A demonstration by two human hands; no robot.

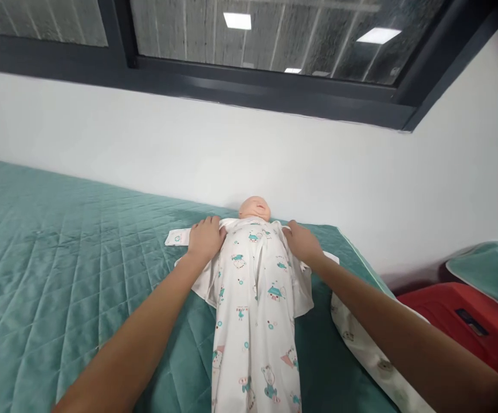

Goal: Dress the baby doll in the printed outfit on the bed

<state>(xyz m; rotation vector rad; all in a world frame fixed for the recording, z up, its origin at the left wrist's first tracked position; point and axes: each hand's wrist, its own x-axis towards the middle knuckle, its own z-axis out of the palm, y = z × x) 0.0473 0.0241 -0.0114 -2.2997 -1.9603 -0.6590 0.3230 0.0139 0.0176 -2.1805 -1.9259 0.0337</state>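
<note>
A baby doll (255, 207) lies on its back, its bald head towards the wall. Over its body lies a long white baby garment (253, 287) printed with small green and pink animals and houses. At the garment's top left corner, my left hand (206, 236) is closed on the cloth by the doll's shoulder. My right hand (302, 241) pinches the top right corner. A second white layer spreads out from under the garment, with a sleeve (177, 237) reaching left past my left hand. The doll's arms and legs are covered.
The doll rests on a quilted green bedcover (59, 275) against a white wall (167, 155). A dark window frame (231, 86) runs above. To the right are a printed white cushion-like thing (373, 353), a red case (459, 315) and green fabric (489, 269).
</note>
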